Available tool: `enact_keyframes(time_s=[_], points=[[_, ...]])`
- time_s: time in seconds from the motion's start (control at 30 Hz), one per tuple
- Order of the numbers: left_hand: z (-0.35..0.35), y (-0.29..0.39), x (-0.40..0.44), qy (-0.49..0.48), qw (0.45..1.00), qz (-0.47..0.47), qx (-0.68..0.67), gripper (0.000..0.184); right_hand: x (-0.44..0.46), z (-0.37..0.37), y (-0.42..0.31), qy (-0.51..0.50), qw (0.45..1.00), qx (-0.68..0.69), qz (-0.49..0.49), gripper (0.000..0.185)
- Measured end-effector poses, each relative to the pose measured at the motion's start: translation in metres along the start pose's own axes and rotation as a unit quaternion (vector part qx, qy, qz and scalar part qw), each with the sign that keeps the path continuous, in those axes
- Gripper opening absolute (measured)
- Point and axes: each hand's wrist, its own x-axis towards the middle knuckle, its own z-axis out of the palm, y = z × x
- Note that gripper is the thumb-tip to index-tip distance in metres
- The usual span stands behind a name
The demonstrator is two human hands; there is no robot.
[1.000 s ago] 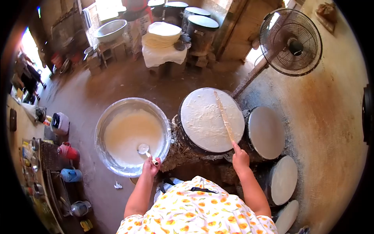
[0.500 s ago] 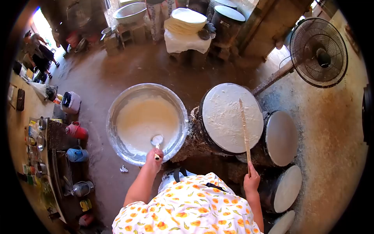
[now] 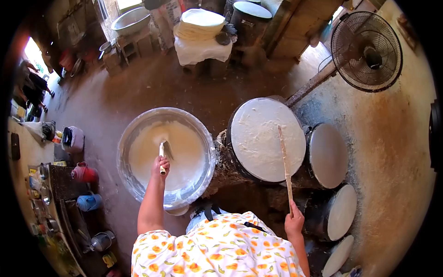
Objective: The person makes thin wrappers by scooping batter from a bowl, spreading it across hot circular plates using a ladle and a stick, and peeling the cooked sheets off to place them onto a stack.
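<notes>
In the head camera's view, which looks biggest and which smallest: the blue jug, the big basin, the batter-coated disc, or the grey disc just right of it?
Largest to smallest, as they look:
1. big basin
2. batter-coated disc
3. grey disc
4. blue jug

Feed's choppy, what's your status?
Left hand grips pale-handled ladle in wide metal basin. Right hand holds long wooden stick over round white griddle. Nothing visibly blocking.

Basin [image 3: 203, 185] at 11 o'clock, batter [image 3: 187, 154] in it, main griddle [image 3: 256, 141] at 1, three more griddles [image 3: 328, 155] from 2 to 3, fan [image 3: 368, 51] beyond, stack [image 3: 201, 24] far at 12.
</notes>
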Motion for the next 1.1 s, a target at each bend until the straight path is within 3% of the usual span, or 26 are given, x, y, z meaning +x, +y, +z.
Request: enact_keyframes(time_s=[0.1, 0.17, 0.33, 0.4, 0.57, 0.73, 0.83, 0.9, 0.93, 1.1], points=[[0.03, -0.005, -0.044, 0.001, 0.999, 0.02, 0.041, 0.014, 0.003, 0.002, 0.004, -0.004, 1.0, 0.019, 0.002, 0.056], [0.055, -0.009, -0.081, -0.018, 0.995, 0.05, 0.085, 0.025, 0.01, -0.002, -0.001, -0.046, 0.998, 0.034, 0.026, 0.053], [0.136, -0.022, -0.191, -0.075, 0.97, 0.121, 0.196, 0.029, 0.026, 0.009, 0.014, -0.031, 0.996, 0.081, -0.016, 0.052], [0.181, -0.035, -0.241, -0.085, 0.937, 0.17, 0.295, 0.025, 0.033, 0.017, 0.024, 0.006, 0.993, 0.095, -0.07, 0.056], [0.249, -0.059, -0.332, -0.077, 0.855, 0.277, 0.431, 0.029, 0.051, 0.021, 0.026, -0.004, 0.988, 0.127, -0.094, 0.057], [0.198, -0.072, -0.311, 0.005, 0.847, 0.27, 0.458, 0.023, 0.056, 0.021, 0.028, -0.005, 0.984, 0.135, -0.116, 0.059], [0.148, -0.076, -0.273, 0.076, 0.901, 0.192, 0.381, 0.017, 0.059, 0.022, 0.029, -0.016, 0.982, 0.141, -0.126, 0.06], [0.12, -0.07, -0.256, 0.093, 0.973, 0.066, 0.2, 0.016, 0.057, 0.02, 0.03, -0.017, 0.978, 0.149, -0.142, 0.06], [0.112, -0.07, -0.259, 0.096, 0.973, 0.062, 0.198, 0.016, 0.056, 0.02, 0.032, -0.02, 0.979, 0.146, -0.14, 0.06], [0.141, -0.095, -0.329, -0.049, 0.965, 0.107, 0.235, 0.028, 0.057, 0.02, 0.036, -0.018, 0.979, 0.143, -0.142, 0.06]])
